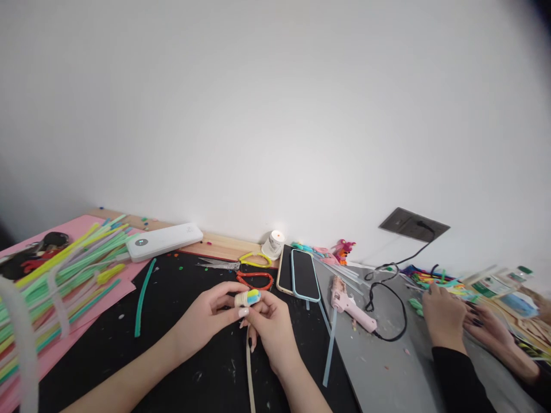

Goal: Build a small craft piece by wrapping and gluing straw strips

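Between both hands is a small bundle of pipe cleaners (253,296) with yellow and blue showing at its right end and a cream strip wound round it. The long tail of the cream strip (250,376) hangs down towards the front edge of the view. My left hand (217,312) pinches the wound part, its thumb lying along the front. My right hand (272,324) has its fingers closed at the right end and underside of the bundle; some fingertips are hidden. Just behind the hands lie scissors (255,280) with a red and a yellow handle loop.
Pipe cleaners (81,269) lie on pink sheets at left, near a white device (166,242). A teal pipe cleaner (144,298), paper cup (273,245), phone (305,275) and pink glue gun (350,307) with black cord surround the hands. Another person's hands (445,315) work at right.
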Demonstrator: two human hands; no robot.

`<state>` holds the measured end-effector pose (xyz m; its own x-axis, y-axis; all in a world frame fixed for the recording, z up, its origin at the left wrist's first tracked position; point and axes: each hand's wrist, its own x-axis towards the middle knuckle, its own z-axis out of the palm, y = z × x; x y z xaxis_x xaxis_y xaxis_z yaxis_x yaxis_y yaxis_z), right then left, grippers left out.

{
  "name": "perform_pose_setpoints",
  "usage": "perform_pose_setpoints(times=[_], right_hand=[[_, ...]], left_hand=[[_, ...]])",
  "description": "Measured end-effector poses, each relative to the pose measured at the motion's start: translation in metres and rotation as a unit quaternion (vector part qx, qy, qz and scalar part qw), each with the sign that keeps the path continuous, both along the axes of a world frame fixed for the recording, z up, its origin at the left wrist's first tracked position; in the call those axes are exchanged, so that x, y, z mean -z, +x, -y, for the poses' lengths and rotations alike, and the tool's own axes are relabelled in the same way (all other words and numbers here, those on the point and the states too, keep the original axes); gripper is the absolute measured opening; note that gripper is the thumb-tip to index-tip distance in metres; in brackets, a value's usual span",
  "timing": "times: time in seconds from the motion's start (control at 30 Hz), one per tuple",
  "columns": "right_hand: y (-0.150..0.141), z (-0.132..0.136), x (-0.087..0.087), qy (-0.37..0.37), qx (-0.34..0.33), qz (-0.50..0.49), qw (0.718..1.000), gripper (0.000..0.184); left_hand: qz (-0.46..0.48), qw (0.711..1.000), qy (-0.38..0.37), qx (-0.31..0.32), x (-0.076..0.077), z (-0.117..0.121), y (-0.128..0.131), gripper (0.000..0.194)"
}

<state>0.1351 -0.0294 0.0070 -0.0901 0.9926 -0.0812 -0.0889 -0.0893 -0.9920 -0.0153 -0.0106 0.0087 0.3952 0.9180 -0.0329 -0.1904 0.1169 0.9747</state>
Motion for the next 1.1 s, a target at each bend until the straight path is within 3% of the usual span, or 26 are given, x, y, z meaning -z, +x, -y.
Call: perform_pose_setpoints(times=[0.1,0.33,0.6,0.83,1.1], right_hand=[[0.0,0.0,0.0,-0.005,-0.001,-0.014,1.0,0.021],[-0.001,0.0,-0.001,-0.031,0.005,-0.02,0.999,0.029],[0.0,0.0,-0.002,-0.043,0.011,-0.027,0.999,0.035],[0.001,-0.002,0.005,-0.042,0.007,-0.034,0.999,0.045],[0.0,-0.002,0.006,-0.045,0.0,-0.031,0.999,0.049]], left_hand=[[0.0,1.0,0.011,0.02,0.001,0.0,0.0,0.036],[-0.003,0.999,0.028,-0.019,0.008,-0.002,-0.001,0.03],[-0.01,0.999,0.006,-0.04,0.001,-0.002,0.0,0.029],[0.007,1.0,-0.014,0.001,-0.002,-0.001,-0.002,0.025],[0.014,0.998,-0.064,-0.025,0.0,0.0,-0.003,0.031]])
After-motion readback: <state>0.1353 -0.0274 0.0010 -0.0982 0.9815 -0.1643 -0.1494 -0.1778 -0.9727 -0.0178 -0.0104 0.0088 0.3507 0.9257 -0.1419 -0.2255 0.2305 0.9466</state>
